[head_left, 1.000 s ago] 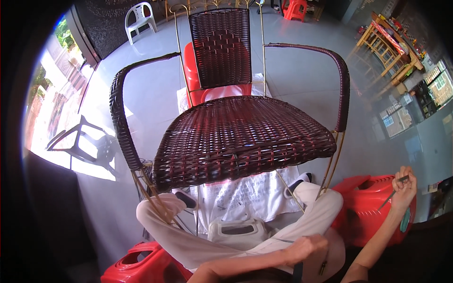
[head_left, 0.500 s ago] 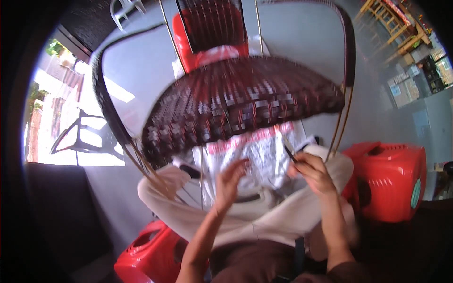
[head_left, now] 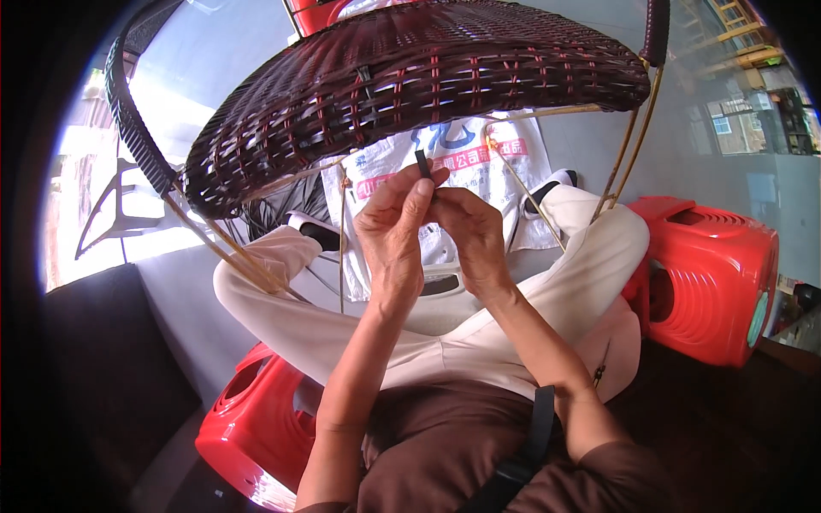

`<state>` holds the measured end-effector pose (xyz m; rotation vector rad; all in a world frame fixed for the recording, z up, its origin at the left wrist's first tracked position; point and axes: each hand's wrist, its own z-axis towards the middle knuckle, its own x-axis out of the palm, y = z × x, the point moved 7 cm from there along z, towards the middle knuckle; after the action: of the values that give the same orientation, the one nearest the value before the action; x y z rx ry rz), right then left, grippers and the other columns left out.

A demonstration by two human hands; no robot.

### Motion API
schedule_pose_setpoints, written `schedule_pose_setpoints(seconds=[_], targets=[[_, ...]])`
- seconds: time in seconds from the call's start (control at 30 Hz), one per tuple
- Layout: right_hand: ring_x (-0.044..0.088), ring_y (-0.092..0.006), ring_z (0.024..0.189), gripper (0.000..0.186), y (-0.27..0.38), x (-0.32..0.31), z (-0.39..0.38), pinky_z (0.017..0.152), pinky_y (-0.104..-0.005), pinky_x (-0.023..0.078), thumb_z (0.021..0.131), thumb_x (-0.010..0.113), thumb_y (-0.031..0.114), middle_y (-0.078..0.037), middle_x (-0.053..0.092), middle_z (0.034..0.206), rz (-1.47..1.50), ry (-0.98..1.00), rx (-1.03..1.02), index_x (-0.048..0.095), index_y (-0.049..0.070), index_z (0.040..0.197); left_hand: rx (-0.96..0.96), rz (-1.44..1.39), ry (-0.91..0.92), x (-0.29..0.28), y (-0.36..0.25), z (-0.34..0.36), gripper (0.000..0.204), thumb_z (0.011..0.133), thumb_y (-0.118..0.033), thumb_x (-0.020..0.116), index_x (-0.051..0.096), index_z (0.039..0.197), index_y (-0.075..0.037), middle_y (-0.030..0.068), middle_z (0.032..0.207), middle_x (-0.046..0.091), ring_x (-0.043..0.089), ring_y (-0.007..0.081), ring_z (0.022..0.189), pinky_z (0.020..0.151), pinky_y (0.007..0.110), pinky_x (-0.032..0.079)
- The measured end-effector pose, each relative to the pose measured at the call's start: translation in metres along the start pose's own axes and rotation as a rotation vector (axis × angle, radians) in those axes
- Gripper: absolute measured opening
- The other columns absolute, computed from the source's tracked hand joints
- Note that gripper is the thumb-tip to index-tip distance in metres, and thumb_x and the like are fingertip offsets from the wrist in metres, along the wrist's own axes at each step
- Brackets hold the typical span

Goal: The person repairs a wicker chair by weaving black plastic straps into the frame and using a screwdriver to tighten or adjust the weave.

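Both hands are raised over my lap, just below the front edge of a woven dark-brown chair seat point(head_left: 410, 73). My left hand point(head_left: 393, 222) pinches a short dark strip point(head_left: 422, 164) between thumb and fingers, its tip pointing up. My right hand point(head_left: 470, 235) meets it from the right, fingers closed on the same strip, its lower end hidden by the fingers. Metal rods point(head_left: 629, 150) run down from the seat on either side of my crossed legs point(head_left: 282, 312). Beneath the seat lies a printed white sack point(head_left: 513, 154), with dark loose strands point(head_left: 269, 209) to its left.
Red plastic stools stand by me at right point(head_left: 710, 282) and lower left point(head_left: 248, 427). A dark block point(head_left: 103, 350) is at the left, a bright doorway point(head_left: 90, 179) beyond it. Wooden furniture point(head_left: 735, 34) is at the upper right.
My right hand has come from beside the right stool to join my left hand in the middle, where both grip the strip. The view has tipped downward, so the chair sits higher.
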<state>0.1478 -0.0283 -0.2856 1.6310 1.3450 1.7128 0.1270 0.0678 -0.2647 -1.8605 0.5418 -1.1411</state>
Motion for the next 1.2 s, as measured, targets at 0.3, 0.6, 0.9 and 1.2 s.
schedule_pose_setpoints(seconds=[0.3, 0.6, 0.9, 1.2], targets=[[0.061, -0.0137, 0.081, 0.016, -0.001, 0.011, 0.013, 0.075, -0.0245, 0.047, 0.081, 0.056, -0.001, -0.011, 0.064, 0.086, -0.234, -0.055, -0.089, 0.061, -0.006, 0.096, 0.116, -0.002, -0.05, -0.004, -0.008, 0.017, 0.014, 0.082, -0.008, 0.06, 0.061, 0.092, 0.002, 0.0102, 0.081, 0.065, 0.061, 0.0132, 0.073, 0.07, 0.024, 0.047], [0.059, -0.0113, 0.075, 0.015, -0.005, 0.01, 0.018, 0.071, -0.023, 0.046, 0.081, 0.056, 0.003, -0.008, 0.064, 0.082, -0.216, -0.065, -0.099, 0.062, -0.004, 0.093, 0.13, 0.049, -0.083, -0.003, -0.007, 0.022, 0.016, 0.083, -0.011, 0.06, 0.062, 0.093, 0.002, 0.0072, 0.076, 0.064, 0.059, 0.0111, 0.066, 0.064, 0.022, 0.046], [0.061, -0.0134, 0.077, 0.014, -0.004, 0.007, 0.026, 0.072, -0.0239, 0.047, 0.081, 0.056, 0.003, -0.009, 0.065, 0.082, -0.297, -0.085, -0.178, 0.062, -0.003, 0.093, 0.18, -0.023, -0.017, 0.002, -0.007, 0.031, 0.015, 0.083, -0.007, 0.059, 0.06, 0.096, 0.001, 0.0104, 0.081, 0.065, 0.062, 0.0146, 0.07, 0.066, 0.025, 0.049], [0.063, -0.0174, 0.079, 0.013, 0.009, 0.001, 0.03, 0.071, -0.0256, 0.046, 0.079, 0.058, 0.001, -0.012, 0.065, 0.083, -0.486, -0.132, -0.343, 0.063, -0.002, 0.091, 0.173, -0.166, 0.01, 0.004, 0.002, 0.036, 0.011, 0.083, -0.005, 0.058, 0.061, 0.093, -0.004, 0.012, 0.086, 0.064, 0.062, 0.0193, 0.078, 0.073, 0.03, 0.052]])
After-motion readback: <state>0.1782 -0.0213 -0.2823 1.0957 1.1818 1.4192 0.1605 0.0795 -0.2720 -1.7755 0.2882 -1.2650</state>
